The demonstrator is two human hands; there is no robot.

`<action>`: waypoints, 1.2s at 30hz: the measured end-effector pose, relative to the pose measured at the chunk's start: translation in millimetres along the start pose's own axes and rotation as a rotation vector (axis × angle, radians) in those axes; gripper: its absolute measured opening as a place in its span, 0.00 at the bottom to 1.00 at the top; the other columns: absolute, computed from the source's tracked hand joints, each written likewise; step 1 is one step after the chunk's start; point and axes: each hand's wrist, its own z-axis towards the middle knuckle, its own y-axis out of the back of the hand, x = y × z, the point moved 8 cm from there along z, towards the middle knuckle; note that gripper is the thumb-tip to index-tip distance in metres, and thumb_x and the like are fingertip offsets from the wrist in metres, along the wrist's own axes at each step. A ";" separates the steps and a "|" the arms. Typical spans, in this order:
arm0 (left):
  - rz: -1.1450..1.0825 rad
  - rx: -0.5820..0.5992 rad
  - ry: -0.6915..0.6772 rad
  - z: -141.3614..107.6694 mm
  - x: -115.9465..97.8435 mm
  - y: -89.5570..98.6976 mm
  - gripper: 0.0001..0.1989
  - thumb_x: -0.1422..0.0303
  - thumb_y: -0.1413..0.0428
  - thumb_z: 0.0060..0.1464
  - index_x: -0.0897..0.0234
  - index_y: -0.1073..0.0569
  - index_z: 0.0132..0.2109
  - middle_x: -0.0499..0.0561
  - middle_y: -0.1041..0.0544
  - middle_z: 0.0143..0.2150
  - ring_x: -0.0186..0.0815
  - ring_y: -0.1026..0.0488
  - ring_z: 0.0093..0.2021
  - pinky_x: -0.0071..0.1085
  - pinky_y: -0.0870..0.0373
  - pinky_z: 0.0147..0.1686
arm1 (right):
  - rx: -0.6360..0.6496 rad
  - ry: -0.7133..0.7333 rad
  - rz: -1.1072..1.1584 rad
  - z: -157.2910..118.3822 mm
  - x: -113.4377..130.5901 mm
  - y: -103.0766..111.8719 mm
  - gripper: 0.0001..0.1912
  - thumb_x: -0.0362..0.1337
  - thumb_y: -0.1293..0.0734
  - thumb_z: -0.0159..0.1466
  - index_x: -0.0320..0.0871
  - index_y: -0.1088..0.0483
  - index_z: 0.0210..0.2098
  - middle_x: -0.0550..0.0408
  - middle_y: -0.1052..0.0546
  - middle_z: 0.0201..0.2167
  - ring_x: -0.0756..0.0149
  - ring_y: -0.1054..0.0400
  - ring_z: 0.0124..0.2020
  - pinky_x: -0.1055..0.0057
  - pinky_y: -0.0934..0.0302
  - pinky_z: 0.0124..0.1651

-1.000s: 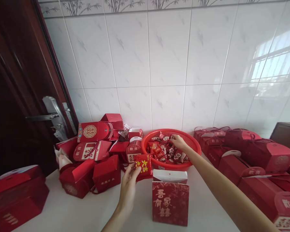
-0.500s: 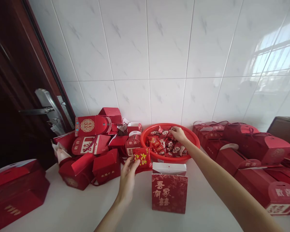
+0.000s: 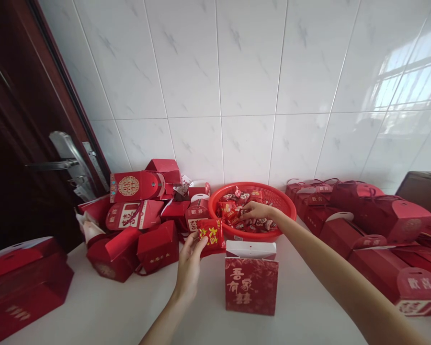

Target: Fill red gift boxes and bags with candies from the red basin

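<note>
My left hand is closed on a shiny red candy packet with yellow characters, held by its left edge, just in front of the basket. My right hand reaches over the rim of a red plastic basket, fingers curved down and somewhat apart. Its fingertips touch the small wrapped candies inside; nothing gripped can be made out. Closest to me stands an upright red gift box with white characters, its white-lined top flap raised.
Red gift boxes lie heaped to the left, and another big box sits at the far left. More red boxes crowd the right side. A white tiled wall rises behind; a dark door stands at left.
My right hand has moved left and toward me within the basket, from the back right to the middle of the candies. My left hand keeps the packet in nearly the same place.
</note>
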 end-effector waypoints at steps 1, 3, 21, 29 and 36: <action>0.000 0.000 -0.001 -0.1 -0.4 -0.1 0.24 0.52 0.33 0.42 0.60 0.23 0.43 0.52 0.19 0.45 0.45 0.23 0.47 0.37 0.30 0.48 | 0.013 0.003 0.002 -0.1 0.2 -1.2 0.10 0.41 0.27 0.55 0.40 0.25 0.24 0.60 0.28 0.19 0.73 0.38 0.22 0.75 0.42 0.25; 0.001 -0.003 -0.003 -0.2 -1.0 0.1 0.23 0.52 0.33 0.42 0.60 0.23 0.43 0.52 0.19 0.45 0.46 0.23 0.47 0.37 0.30 0.48 | 0.024 0.008 0.001 -0.1 0.2 -2.7 0.12 0.41 0.27 0.55 0.40 0.27 0.22 0.61 0.30 0.18 0.73 0.39 0.22 0.75 0.44 0.25; -0.016 0.007 0.014 2.6 4.0 1.1 0.26 0.52 0.33 0.42 0.61 0.23 0.46 0.53 0.19 0.45 0.46 0.24 0.48 0.38 0.30 0.48 | -0.226 0.071 0.107 -5.4 14.7 17.3 0.24 0.53 0.29 0.52 0.43 0.41 0.19 0.66 0.42 0.16 0.75 0.49 0.21 0.73 0.53 0.25; -0.001 -0.005 0.033 2.7 4.4 2.9 0.27 0.51 0.33 0.40 0.60 0.24 0.46 0.52 0.19 0.47 0.48 0.26 0.53 0.39 0.32 0.52 | -0.240 0.074 0.244 -15.4 20.2 20.5 0.16 0.47 0.28 0.50 0.38 0.27 0.27 0.59 0.30 0.20 0.72 0.39 0.23 0.72 0.44 0.28; -0.024 0.037 0.035 0.5 3.2 -1.4 0.26 0.51 0.33 0.43 0.60 0.24 0.47 0.52 0.19 0.47 0.47 0.25 0.52 0.40 0.32 0.53 | -0.208 0.016 0.235 -8.3 13.8 16.4 0.08 0.29 0.33 0.51 0.39 0.23 0.30 0.54 0.21 0.32 0.69 0.30 0.30 0.74 0.35 0.32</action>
